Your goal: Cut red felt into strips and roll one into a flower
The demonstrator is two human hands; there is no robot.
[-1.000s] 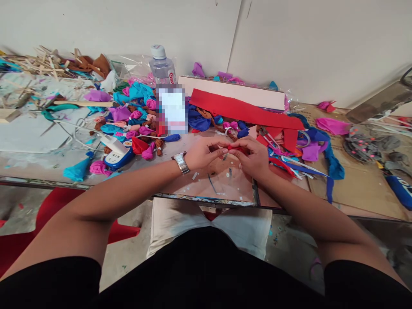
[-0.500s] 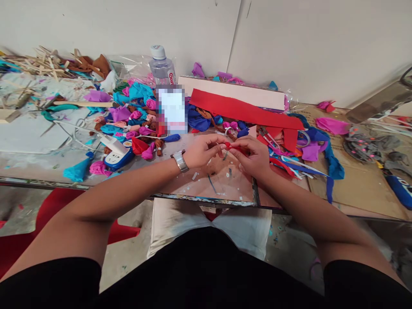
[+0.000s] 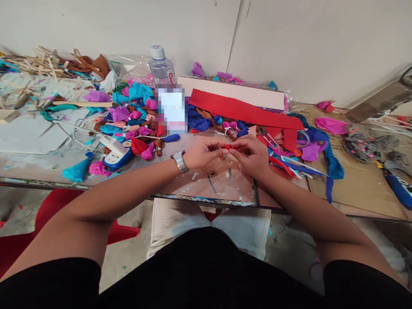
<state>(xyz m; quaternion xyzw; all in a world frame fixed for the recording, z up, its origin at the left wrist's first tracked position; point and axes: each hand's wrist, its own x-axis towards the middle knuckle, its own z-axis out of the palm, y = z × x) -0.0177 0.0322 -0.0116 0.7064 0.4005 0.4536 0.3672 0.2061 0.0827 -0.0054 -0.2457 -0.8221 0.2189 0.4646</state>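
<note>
Between my fingertips is a small piece of red material [image 3: 228, 146], held above the table near its front edge. My left hand [image 3: 206, 152], with a metal watch on the wrist, pinches it from the left. From the right, my right hand [image 3: 252, 155] grips the same piece, its fingers curled and hiding part of it. Behind my hands a long red strip [image 3: 241, 110] lies over a pale flat box [image 3: 231, 91] and coloured scraps. Small rolled pieces in pink, blue and brown are heaped to the left.
A bottle [image 3: 162, 68] stands behind a lit phone screen [image 3: 173, 109]. At the left are a blue and white power socket [image 3: 118, 159] with its cable and green-handled pliers [image 3: 48, 115]. Cardboard [image 3: 357, 184] and grey netting [image 3: 362, 146] lie at the right.
My left fingers have shifted slightly on the red piece, with the thumb a little lower. My right hand has barely moved.
</note>
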